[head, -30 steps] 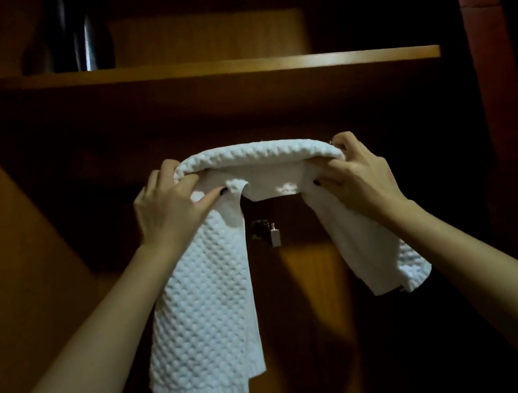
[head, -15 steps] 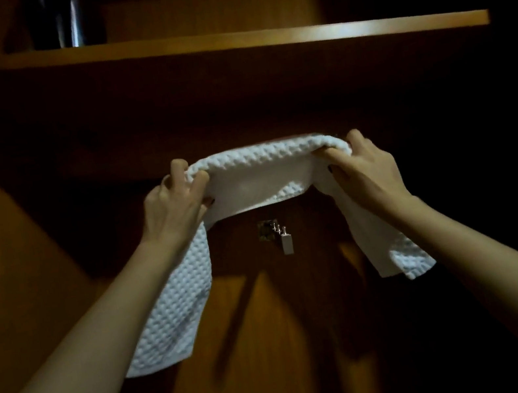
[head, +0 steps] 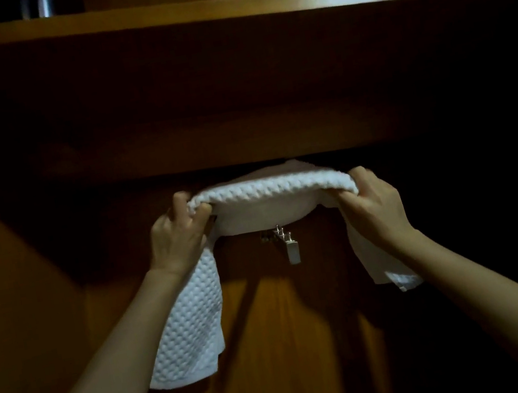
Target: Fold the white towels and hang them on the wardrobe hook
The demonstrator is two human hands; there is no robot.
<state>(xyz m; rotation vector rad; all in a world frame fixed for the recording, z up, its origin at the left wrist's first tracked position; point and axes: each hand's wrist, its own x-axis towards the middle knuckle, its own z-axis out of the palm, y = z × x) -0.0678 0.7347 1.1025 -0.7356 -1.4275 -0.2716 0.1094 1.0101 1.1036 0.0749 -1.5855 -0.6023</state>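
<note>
Towel (head: 267,191) gripped: left hand (head: 176,235), right hand (head: 376,201); seemingly above hook (head: 289,246).

Dim inside of a brown wooden wardrobe (head: 173,149). A shelf (head: 252,7) runs across the top, its front edge catching warm light. A dark, shiny container (head: 42,4) stands on it at the left. Below, the back panel (head: 280,365) glows amber with soft shadows. The right side is black.
</note>
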